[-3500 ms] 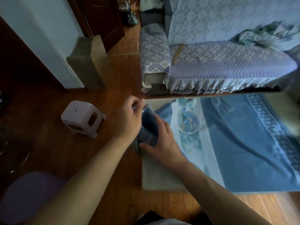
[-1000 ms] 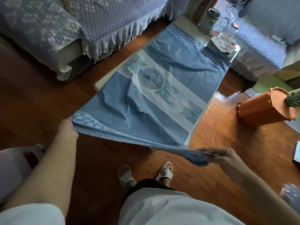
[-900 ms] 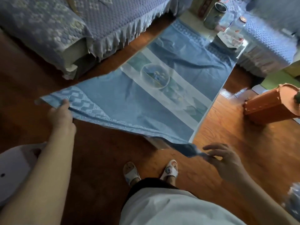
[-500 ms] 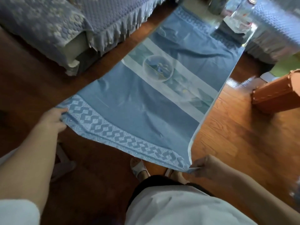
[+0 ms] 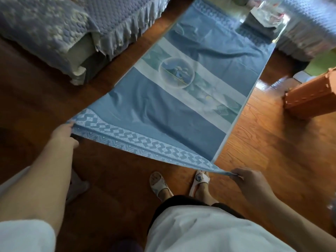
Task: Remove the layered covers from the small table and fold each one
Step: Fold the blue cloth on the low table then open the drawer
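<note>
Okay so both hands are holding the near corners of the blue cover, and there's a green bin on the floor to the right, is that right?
Not quite: the bin on the floor to the right is orange, not green, as the head view shows. The rest holds: the left hand and right hand each grip a near corner of the blue cover.

Cover [image 5: 163,113]: mid-blue field; white geometric key-and-diamond border along the edge pinched between both hands; beyond it a pale band with teal motifs and a round scenic medallion. Sofa throw [image 5: 60,24]: lavender quilting, paler floral figures, frilled hem. Floor [image 5: 263,148]: reddish-brown wood grain. Slippers [image 5: 160,184]: white, printed.
</note>
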`<state>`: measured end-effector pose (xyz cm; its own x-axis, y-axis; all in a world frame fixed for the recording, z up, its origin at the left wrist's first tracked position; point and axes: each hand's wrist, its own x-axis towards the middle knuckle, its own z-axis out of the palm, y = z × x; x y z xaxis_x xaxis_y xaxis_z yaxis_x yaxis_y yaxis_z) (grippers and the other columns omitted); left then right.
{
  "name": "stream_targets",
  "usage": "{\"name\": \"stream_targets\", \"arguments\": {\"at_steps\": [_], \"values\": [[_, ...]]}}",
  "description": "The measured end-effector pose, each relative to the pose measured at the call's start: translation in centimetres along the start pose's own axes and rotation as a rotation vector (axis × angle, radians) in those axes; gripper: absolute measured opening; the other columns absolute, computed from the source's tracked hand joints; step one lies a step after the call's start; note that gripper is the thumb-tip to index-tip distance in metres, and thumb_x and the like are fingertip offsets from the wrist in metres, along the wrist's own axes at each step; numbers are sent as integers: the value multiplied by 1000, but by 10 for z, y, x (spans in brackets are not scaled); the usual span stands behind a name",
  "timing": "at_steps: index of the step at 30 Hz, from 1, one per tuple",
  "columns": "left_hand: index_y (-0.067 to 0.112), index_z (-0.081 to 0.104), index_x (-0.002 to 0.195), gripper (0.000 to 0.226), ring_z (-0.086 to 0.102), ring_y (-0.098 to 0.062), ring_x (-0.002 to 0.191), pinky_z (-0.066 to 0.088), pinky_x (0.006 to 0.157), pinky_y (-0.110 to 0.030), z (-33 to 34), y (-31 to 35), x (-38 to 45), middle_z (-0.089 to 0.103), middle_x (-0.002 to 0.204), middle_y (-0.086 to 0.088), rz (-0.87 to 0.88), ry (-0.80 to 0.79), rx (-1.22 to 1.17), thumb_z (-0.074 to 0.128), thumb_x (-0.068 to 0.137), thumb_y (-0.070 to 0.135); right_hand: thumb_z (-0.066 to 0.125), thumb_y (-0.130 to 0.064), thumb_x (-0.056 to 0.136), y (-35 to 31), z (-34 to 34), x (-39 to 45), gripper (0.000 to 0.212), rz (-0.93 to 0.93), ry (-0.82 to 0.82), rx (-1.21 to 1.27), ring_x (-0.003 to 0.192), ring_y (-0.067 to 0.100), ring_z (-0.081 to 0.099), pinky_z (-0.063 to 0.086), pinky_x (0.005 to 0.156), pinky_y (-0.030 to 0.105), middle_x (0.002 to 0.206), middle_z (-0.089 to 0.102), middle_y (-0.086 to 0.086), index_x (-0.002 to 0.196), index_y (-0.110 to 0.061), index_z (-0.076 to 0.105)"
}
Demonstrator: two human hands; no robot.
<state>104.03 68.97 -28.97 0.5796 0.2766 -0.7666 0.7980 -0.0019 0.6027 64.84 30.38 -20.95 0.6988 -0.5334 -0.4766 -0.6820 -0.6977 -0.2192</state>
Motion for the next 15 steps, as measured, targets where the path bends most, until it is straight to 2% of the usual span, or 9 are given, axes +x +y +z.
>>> {"name": "stream_targets", "arguments": {"at_steps": [2, 5, 6, 8, 10, 11, 12, 13, 15], "values": [[17, 52, 146, 47, 56, -23, 131, 49, 97, -34, -9, 10, 14, 55, 145, -4, -31, 19, 83, 57, 101, 27, 77, -17, 87, 1, 0, -3, 11, -104, -15, -91, 71, 9, 63, 55, 62, 26, 85, 73, -11, 93, -26, 78], [17, 68, 117, 25, 66, -18, 94, 53, 82, -32, -19, 17, 37, 66, 113, -2, -48, -12, 27, 63, 93, 17, 72, -26, 90, 5, 4, -7, 6, -162, -170, -166, 69, 3, 62, 54, 62, 21, 80, 67, -20, 88, -31, 74], [17, 66, 103, 12, 63, -14, 82, 52, 79, -28, -23, 19, 42, 66, 105, -1, -23, -15, 34, 60, 94, 15, 70, -27, 91, 7, 7, -7, 9, -161, -258, -189, 69, 4, 61, 53, 64, 21, 78, 65, -20, 84, -30, 72], [18, 58, 89, 10, 60, -9, 70, 53, 66, -21, -30, 16, 56, 69, 100, -1, -18, -13, 92, 55, 95, 11, 64, -26, 90, 8, 14, -5, 19, -138, -397, -228, 68, 6, 58, 48, 63, 23, 72, 61, -15, 71, -28, 63], [12, 54, 86, 12, 64, -8, 56, 54, 49, -21, -35, 14, 56, 73, 70, 5, -36, -5, 101, 53, 96, 6, 58, -27, 87, 4, 19, -2, 20, -127, -501, -263, 63, 11, 48, 40, 58, 25, 66, 55, -7, 70, -15, 59], [11, 53, 83, 16, 64, -7, 56, 53, 46, -19, -37, 14, 59, 68, 55, 8, -50, 11, 68, 52, 97, 3, 57, -27, 87, 1, 21, 0, 22, -135, -539, -272, 61, 11, 42, 34, 54, 23, 66, 52, -4, 73, -11, 58], [11, 54, 81, 21, 63, -7, 62, 53, 50, -16, -36, 13, 52, 66, 52, 8, -50, 30, 38, 50, 99, 0, 57, -26, 88, -2, 23, 0, 21, -134, -568, -267, 60, 10, 40, 32, 52, 22, 67, 53, -2, 75, -10, 59], [13, 56, 81, 24, 62, -7, 70, 53, 61, -15, -34, 10, 46, 68, 60, 7, -61, 44, 3, 50, 99, -1, 57, -24, 89, -3, 26, 1, 19, -141, -580, -253, 60, 9, 41, 33, 52, 22, 71, 57, -2, 77, -10, 62], [14, 61, 88, 19, 65, -10, 80, 54, 77, -24, -36, 11, 45, 68, 86, 2, -23, 59, -12, 51, 100, 2, 58, -23, 89, -5, 33, -1, 17, -172, -560, -237, 70, 10, 50, 38, 58, 20, 83, 62, -2, 85, -12, 70]]}}
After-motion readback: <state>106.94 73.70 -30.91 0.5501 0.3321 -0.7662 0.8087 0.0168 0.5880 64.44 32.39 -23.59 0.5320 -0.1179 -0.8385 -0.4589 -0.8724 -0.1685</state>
